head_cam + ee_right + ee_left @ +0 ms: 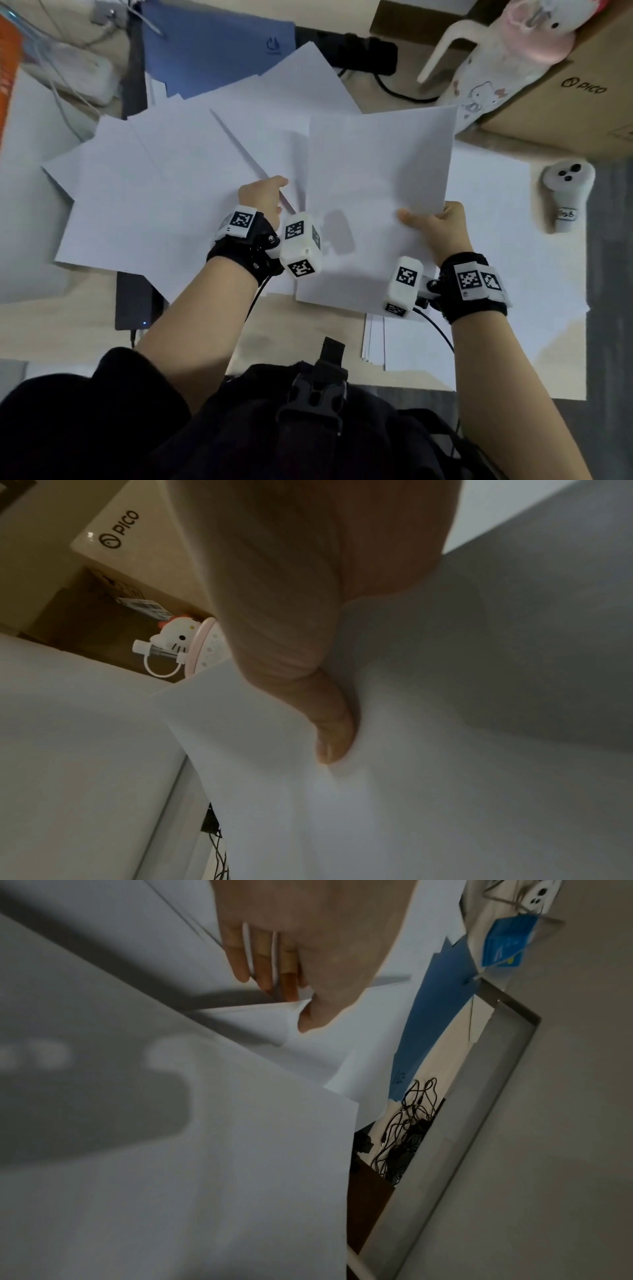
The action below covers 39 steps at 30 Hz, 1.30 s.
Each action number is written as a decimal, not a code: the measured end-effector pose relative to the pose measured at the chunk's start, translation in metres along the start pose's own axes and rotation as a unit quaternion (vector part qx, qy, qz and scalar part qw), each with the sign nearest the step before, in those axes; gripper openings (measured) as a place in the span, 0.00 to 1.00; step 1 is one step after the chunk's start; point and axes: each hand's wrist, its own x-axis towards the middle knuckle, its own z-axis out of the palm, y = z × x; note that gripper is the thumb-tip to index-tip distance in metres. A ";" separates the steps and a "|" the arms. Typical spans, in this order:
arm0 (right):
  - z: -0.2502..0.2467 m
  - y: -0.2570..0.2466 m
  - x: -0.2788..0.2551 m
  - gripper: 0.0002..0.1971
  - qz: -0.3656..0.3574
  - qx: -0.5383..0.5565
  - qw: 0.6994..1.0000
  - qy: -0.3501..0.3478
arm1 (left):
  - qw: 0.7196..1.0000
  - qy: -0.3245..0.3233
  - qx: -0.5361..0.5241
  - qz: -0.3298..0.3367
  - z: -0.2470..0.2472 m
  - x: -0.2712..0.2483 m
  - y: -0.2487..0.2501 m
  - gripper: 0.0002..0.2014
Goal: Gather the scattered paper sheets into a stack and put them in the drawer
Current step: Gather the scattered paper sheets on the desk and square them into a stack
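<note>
Several white paper sheets (164,192) lie overlapped across centre frame on our wooden desk (85,318). Our right hand (442,229), lower right of centre, pinches one raised sheet (380,164) at its near edge, thumb (334,737) on top. Our left hand (263,198), at centre, pinches another sheet's corner (291,1007), fingers (263,969) curled beneath. Further sheets lie stacked (411,346) at lower right. A blue folder (219,51) sits upper centre, a cardboard box (565,113) and pink-lidded bottle (496,68) upper right, a white controller (567,195) at right edge.
</note>
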 end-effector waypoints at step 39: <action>-0.070 -0.041 -0.046 0.08 -0.126 0.166 0.971 -0.115 | 0.927 -0.207 -0.026 0.312 -0.022 -0.123 0.012 0.11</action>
